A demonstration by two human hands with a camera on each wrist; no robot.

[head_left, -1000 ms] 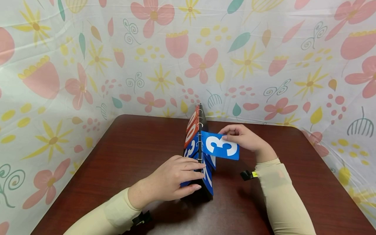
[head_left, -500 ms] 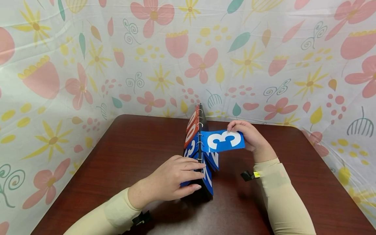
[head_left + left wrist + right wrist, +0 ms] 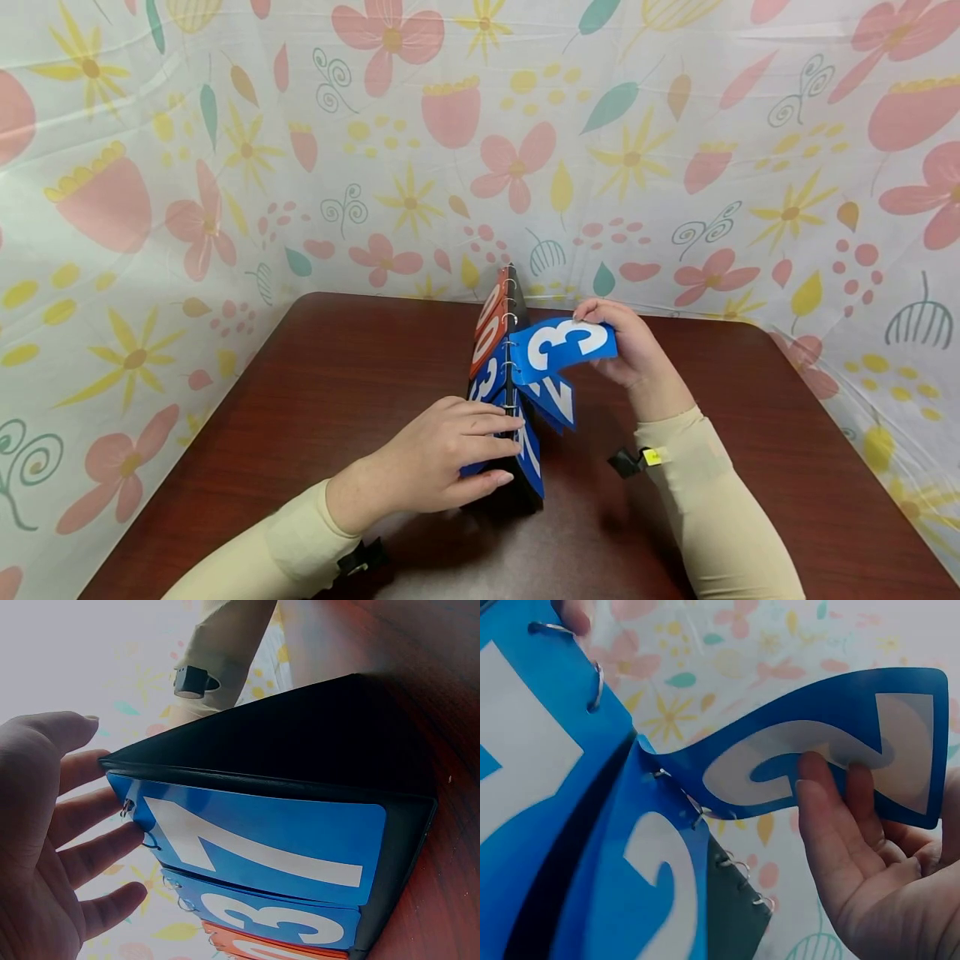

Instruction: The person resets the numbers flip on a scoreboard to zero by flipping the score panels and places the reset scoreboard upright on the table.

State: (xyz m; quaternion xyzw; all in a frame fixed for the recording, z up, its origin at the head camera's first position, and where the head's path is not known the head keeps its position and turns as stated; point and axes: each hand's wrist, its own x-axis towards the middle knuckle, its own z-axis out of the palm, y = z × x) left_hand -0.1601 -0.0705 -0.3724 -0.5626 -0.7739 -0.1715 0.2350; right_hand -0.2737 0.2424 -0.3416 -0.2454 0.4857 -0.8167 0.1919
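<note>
Scoreboard (image 3: 510,385), just one, stands tent-like midway between the tabletop's (image 3: 360,358) left and right edges, its ridge running from near the far edge toward the near edge. On its left face are two red cards (image 3: 491,323), each showing 0, and two blue cards: a 3 (image 3: 489,379), and nearer, a numeral readable as 1 or 7 (image 3: 300,832). One lifted card (image 3: 558,350), 3 on one side and 2 on the other, bends out rightward from two rings; below it hangs a card with a 2 (image 3: 558,404). The right hand (image 3: 618,337) pinches the lifted card's outer end. The left hand (image 3: 446,458), fingers extended and spread, rests over the near end of the ridge, grasping nothing. Two pale sleeves (image 3: 720,500) reach in from the near edge; one floral cloth (image 3: 637,175) hangs beyond the far edge.
</note>
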